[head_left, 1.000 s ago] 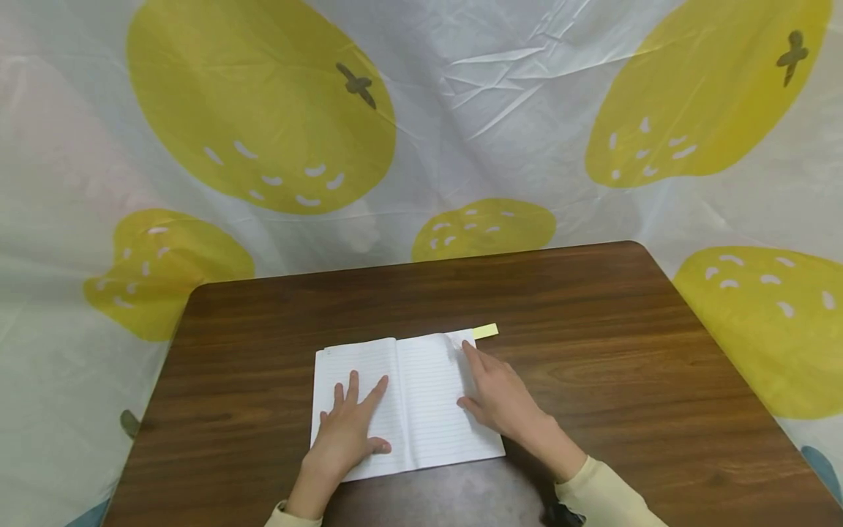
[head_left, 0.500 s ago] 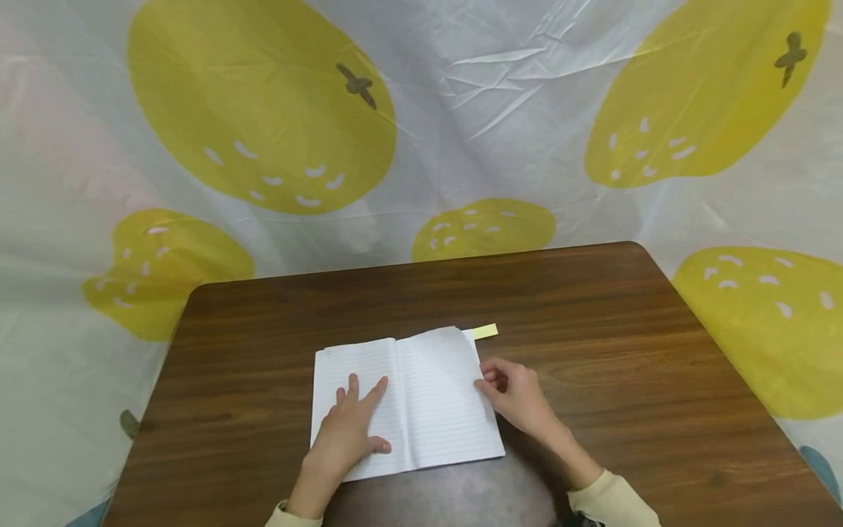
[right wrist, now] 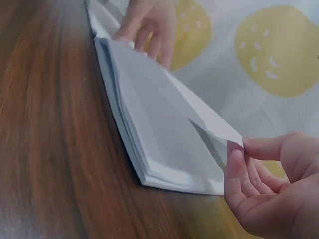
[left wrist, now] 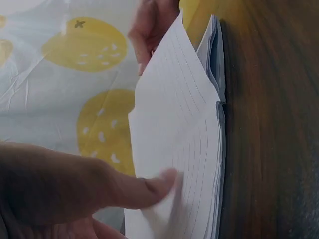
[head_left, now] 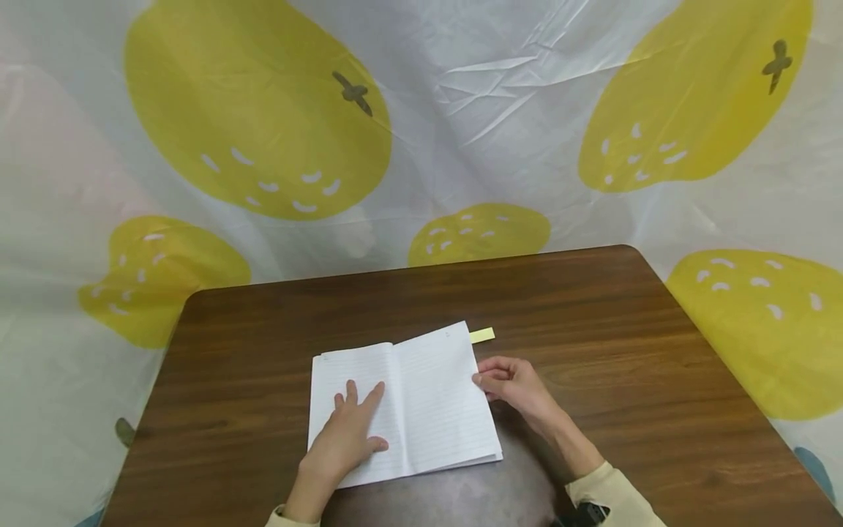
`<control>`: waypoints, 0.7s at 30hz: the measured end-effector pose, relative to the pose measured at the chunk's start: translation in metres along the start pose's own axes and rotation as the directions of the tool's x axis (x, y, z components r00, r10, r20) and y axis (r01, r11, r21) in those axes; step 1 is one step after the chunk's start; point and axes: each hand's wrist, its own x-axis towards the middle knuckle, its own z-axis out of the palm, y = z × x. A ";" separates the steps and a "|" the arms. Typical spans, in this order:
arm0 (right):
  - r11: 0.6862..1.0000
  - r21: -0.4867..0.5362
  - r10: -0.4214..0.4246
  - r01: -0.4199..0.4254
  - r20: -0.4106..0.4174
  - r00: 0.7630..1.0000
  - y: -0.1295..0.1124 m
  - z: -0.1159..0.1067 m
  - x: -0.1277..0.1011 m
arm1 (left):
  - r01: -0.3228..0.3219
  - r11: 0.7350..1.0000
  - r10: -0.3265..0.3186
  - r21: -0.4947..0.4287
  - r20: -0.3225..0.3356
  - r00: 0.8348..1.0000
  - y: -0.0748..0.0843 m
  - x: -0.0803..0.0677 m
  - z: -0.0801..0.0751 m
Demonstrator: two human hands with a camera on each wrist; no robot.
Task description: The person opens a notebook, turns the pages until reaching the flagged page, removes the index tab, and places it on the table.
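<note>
An open lined notebook (head_left: 435, 417) lies on the brown table. My left hand (head_left: 344, 438) rests on its left page with the fingers spread. At the right edge, my right hand (head_left: 520, 388) pinches the side of a page (right wrist: 214, 124) between thumb and fingers. That page is lifted off the sheets below, leaving a gap that shows in the right wrist view. A yellow sticky tab (head_left: 482, 335) sticks out past the notebook's upper right corner.
The wood-grain table (head_left: 263, 322) has rounded far corners. Behind it hangs a white cloth (head_left: 421, 161) printed with large yellow fruit. A dark band (head_left: 593, 512) is at the right sleeve.
My right hand went from extended over the right page's upper corner to pinching the page's side edge. The page has come up from the stack. My left hand has stayed put.
</note>
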 end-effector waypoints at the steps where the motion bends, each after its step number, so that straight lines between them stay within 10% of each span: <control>1: 1.000 -0.004 0.002 -0.002 0.003 1.000 0.001 0.000 0.000 | 0.001 1.000 -0.001 -0.012 0.001 1.000 0.000 0.000 -0.001; 12: 0.999 0.039 -0.033 0.029 0.124 0.992 0.000 0.022 0.006 | 0.012 0.979 -0.011 -0.205 0.006 1.000 0.009 0.000 -0.009; 21: 0.995 -0.023 -0.093 0.099 0.198 0.976 -0.010 0.060 0.013 | 0.061 0.980 -0.058 -0.190 0.026 0.998 0.017 -0.001 -0.006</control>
